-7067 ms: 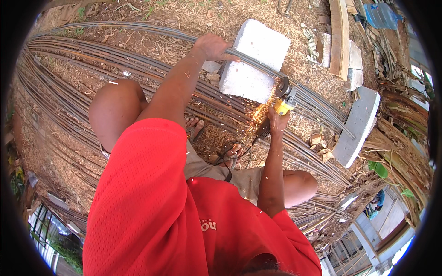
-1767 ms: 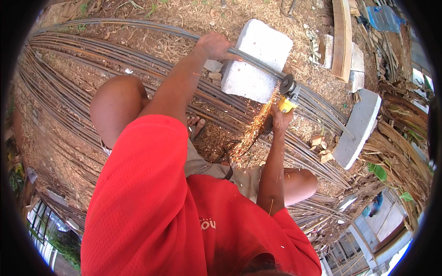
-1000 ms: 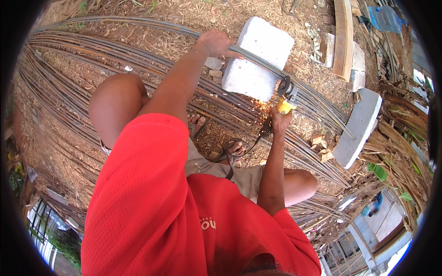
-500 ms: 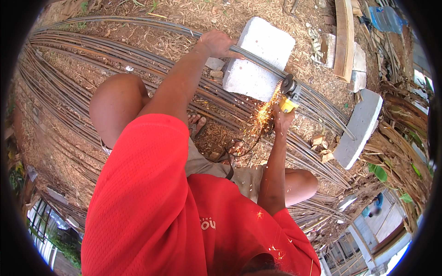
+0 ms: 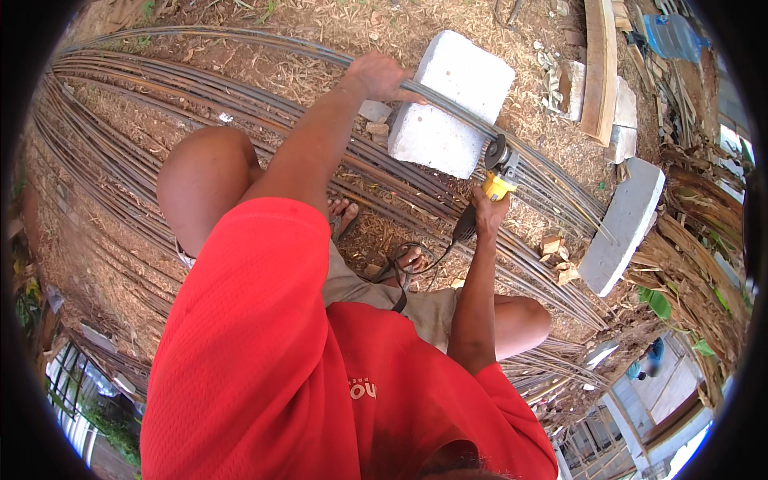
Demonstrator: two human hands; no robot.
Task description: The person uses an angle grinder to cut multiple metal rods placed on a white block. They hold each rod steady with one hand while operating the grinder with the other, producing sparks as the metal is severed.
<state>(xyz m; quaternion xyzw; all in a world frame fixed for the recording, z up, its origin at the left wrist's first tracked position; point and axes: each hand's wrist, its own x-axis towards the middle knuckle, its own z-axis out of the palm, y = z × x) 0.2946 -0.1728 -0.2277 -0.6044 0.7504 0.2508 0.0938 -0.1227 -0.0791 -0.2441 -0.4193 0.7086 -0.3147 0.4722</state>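
My left hand (image 5: pixel 378 78) is closed around a small bundle of steel rods (image 5: pixel 458 110), which crosses the top of a white block (image 5: pixel 436 142). To the right, my right hand (image 5: pixel 490 210) grips the body of a yellow and black angle grinder (image 5: pixel 499 186). Its dark disc sits against or very close to the rods, just past the block's right side; contact cannot be made out. No sparks show. A black cord (image 5: pixel 436 260) runs from the grinder down near my feet.
More long steel rods (image 5: pixel 216 90) spread over the straw-littered ground on both sides and under my legs. A grey slab (image 5: pixel 628 224) lies by the rods' right ends. Wooden planks (image 5: pixel 598 72) and a blue plastic bottle (image 5: pixel 670 36) are at the far right.
The stream of orange sparks from the grinder's disc has stopped. The grinder has shifted slightly, its disc a little lower. My left hand stays in place on the rods.
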